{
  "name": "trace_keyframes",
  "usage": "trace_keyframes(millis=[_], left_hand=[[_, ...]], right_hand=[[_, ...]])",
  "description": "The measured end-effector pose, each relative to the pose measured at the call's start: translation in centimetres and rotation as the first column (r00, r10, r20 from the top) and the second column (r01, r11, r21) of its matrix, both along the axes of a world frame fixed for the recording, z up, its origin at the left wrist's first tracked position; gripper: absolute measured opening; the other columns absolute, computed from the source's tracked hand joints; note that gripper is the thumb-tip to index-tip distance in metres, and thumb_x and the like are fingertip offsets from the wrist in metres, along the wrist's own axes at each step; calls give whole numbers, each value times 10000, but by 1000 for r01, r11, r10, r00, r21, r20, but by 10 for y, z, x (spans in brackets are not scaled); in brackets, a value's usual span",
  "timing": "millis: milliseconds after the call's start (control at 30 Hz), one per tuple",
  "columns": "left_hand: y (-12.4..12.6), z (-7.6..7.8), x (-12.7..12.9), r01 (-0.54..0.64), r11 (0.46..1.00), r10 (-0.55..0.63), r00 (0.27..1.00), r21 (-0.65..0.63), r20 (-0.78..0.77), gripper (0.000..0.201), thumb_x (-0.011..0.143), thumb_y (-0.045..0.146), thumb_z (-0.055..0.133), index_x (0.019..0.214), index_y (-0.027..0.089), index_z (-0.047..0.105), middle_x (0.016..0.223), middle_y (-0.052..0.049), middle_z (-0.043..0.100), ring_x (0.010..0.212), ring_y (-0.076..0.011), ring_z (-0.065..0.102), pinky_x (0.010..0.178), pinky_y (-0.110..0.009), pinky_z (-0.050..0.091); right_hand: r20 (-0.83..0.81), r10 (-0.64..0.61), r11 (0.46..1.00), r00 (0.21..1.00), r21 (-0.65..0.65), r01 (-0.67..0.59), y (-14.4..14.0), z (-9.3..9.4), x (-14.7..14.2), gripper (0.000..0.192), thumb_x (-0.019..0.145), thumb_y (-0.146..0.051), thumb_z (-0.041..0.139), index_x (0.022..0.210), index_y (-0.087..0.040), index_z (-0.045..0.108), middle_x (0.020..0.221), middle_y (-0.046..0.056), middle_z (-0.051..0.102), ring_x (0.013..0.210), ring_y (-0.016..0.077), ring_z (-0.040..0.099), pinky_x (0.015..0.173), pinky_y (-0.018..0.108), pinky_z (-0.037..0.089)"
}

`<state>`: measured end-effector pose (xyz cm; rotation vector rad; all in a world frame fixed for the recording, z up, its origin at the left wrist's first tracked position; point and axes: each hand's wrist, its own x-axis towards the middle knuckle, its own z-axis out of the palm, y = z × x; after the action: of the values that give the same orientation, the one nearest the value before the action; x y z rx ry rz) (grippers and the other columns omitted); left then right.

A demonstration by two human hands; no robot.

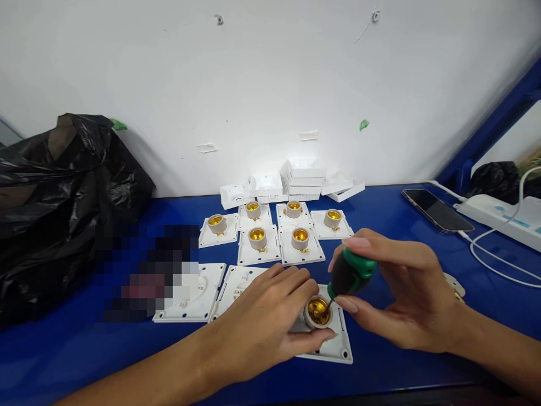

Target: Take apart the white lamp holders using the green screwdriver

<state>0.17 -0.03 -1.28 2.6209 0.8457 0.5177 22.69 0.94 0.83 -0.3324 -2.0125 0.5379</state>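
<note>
Near the front edge of the blue table (380, 366) lies a square white plastic lamp-holder plate (338, 345) with a round beige socket whose inside shines brass-gold (318, 312); small screw holes show at its front corners. The left hand (262, 327) rests on the plate, fingers curled around the socket and thumb pressed along its front side, holding it steady. The right hand (401, 293) grips a stubby screwdriver with a black-and-green handle (350, 272) between thumb and fingers, the tool tilted so its short metal tip reaches down into the brass socket. Just behind, toward the middle of the table, stand six more white plates with brass sockets (274, 231), and two blank white plates (211, 293) lie left of the hands. White plastic covers (296, 183) are stacked at the back edge; a dark smartphone (437, 210) lies toward the back right corner.
</note>
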Motion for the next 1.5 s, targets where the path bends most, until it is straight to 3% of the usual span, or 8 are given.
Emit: trace_keyframes(millis=[500, 667, 867, 1033, 1200, 1367, 1500], left_hand=[[0, 0, 0, 0, 1000, 0, 1000, 14, 13, 292, 987, 456, 674, 1136, 211, 618, 1051, -54, 703, 1004, -263, 681, 923, -411, 519], [-2, 2, 0, -3, 1000, 3, 1000, -8, -8, 238, 987, 418, 686, 1076, 207, 618, 1024, -38, 699, 962, -247, 678, 906, -409, 509], [-4, 1, 0, -20, 1000, 19, 999, 22, 28, 247, 984, 426, 685, 1019, 194, 609, 1040, -57, 698, 1023, -270, 673, 928, -412, 509], [-3, 1, 0, -9, 1000, 9, 1000, 11, 18, 240, 960, 388, 728, 1028, 194, 605, 1026, -44, 697, 982, -262, 679, 908, -417, 505], [-4, 2, 0, -19, 1000, 19, 1000, -4, 24, 238, 967, 402, 712, 1010, 195, 601, 1030, -46, 694, 1017, -269, 674, 930, -421, 501], [-3, 3, 1, -11, 999, 11, 1000, -39, 15, 247, 944, 366, 754, 1046, 196, 606, 1023, -39, 692, 986, -259, 673, 914, -422, 493], [-3, 4, 0, -13, 999, 13, 1000, -35, 13, 239, 953, 374, 735, 1052, 191, 617, 1034, -45, 689, 1009, -264, 666, 920, -409, 500]], right_hand=[[10, 25, 1000, 1000, -10, -25, 0, -1, 0, 824, 802, 4, 712, 1522, -272, 424, 880, 26, 644, 752, 218, 643, 568, 376, 554], [-49, -60, 998, 997, 14, 61, -1, -4, 2, 849, 755, -21, 812, 1476, -305, 464, 922, 10, 663, 643, 162, 590, 525, 336, 529], [38, 31, 999, 999, -12, -31, -3, -1, 0, 862, 800, -14, 742, 1539, -292, 397, 985, 35, 696, 803, 217, 663, 577, 365, 569], [-13, -30, 1000, 999, -10, 30, -4, -4, 0, 939, 758, 5, 791, 1527, -353, 388, 964, 3, 674, 731, 195, 646, 539, 347, 547], [52, -39, 999, 998, -13, 40, -5, -3, 2, 851, 800, -41, 758, 1529, -293, 396, 1080, 43, 707, 877, 235, 696, 680, 408, 610], [-18, -48, 998, 999, 29, 48, -3, -3, 2, 908, 746, -43, 841, 1497, -306, 404, 896, -7, 655, 777, 223, 693, 627, 382, 611], [33, -32, 999, 999, -27, 33, -5, -6, 4, 860, 781, -45, 796, 1516, -270, 411, 1138, 61, 691, 884, 233, 719, 683, 391, 644]])
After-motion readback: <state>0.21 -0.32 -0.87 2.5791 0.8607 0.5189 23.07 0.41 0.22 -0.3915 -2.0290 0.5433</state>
